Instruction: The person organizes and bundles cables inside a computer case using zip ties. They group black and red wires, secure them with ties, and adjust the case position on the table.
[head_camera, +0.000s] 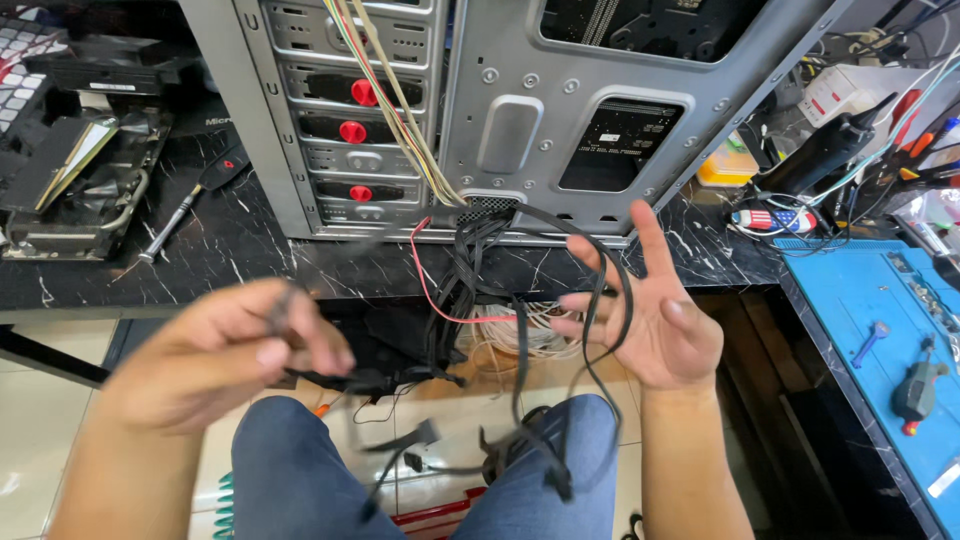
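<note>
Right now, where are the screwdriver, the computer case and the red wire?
screwdriver (178, 215), head view, on its metal shaft.
computer case (520, 100), head view, on the bare grey side panel.
red wire (428, 290), head view, on the stretch hanging below the case.

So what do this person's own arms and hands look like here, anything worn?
Both forearms are bare, with no sleeves in view. The left hand and right hand have no gloves, and no rings or watch show. The left hand is motion-blurred. Blue jeans cover the legs below.
</note>
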